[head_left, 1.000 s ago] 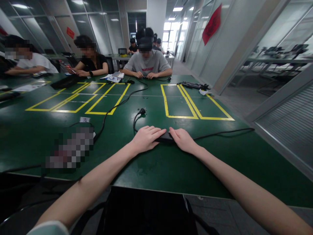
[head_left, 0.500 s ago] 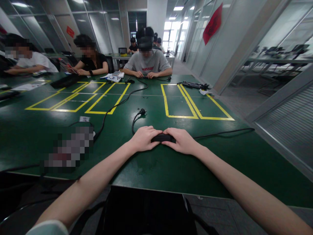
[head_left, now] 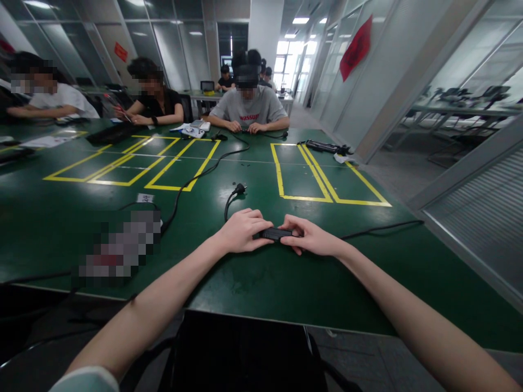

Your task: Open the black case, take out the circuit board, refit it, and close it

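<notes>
A black power adapter (head_left: 276, 234) lies level between my two hands, just over the green table. My left hand (head_left: 245, 231) is closed around its left end, with the thumb at the near side and the fingers at the far side. At the right end my right hand (head_left: 310, 235) pinches it between thumb and fingers. A cord with a black plug (head_left: 240, 189) curves up from behind my left hand and rests on the table. From beyond my right wrist a thin black cable (head_left: 384, 228) runs off to the right. Both ends of the adapter are partly hidden by my fingers.
A blurred-out grey block (head_left: 122, 247) with black cords lies on the left. Yellow tape outlines (head_left: 302, 198) mark the green table (head_left: 261, 283). A folded black stand (head_left: 327, 147) lies at the far right. Across the table sits a person in grey (head_left: 249, 106); others sit farther left.
My right hand has shifted its grip, with its fingers now curled at the adapter's right end. More of the adapter's top shows between my hands. The view has tilted slightly.
</notes>
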`<control>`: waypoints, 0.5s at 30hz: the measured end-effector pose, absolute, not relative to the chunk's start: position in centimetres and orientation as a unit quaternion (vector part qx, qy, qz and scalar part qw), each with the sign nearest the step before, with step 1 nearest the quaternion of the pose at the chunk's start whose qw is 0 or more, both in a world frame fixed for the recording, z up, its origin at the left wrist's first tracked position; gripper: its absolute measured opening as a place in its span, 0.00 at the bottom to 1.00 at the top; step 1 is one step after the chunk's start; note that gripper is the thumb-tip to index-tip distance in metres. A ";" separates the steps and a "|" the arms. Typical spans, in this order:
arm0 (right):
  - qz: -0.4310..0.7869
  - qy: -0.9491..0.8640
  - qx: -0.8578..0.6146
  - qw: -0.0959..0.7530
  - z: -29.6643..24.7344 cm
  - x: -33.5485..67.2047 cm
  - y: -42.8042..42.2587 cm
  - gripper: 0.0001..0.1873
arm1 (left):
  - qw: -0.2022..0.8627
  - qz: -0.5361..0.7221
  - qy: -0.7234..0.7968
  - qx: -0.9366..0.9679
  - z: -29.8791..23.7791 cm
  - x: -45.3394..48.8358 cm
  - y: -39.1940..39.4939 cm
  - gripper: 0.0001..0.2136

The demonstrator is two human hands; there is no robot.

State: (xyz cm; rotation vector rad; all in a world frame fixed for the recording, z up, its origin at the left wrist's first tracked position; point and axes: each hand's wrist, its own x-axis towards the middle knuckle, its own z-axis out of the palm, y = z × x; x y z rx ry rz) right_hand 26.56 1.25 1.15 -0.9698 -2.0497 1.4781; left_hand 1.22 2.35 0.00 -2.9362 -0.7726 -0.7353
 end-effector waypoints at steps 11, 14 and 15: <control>0.605 -0.560 -0.431 0.368 1.9 28.8 3.9 0.30 | -0.002 -0.291 -0.247 -0.925 0.6 2.1 0.9 0.19; 0.534 -0.519 -0.449 0.494 2.6 32.3 6.2 0.32 | -0.054 -0.260 -0.255 -0.930 0.1 1.9 1.3 0.13; 0.506 -0.503 -0.459 0.529 2.8 33.8 6.9 0.32 | -0.060 -0.255 -0.261 -0.929 -0.1 1.8 1.5 0.12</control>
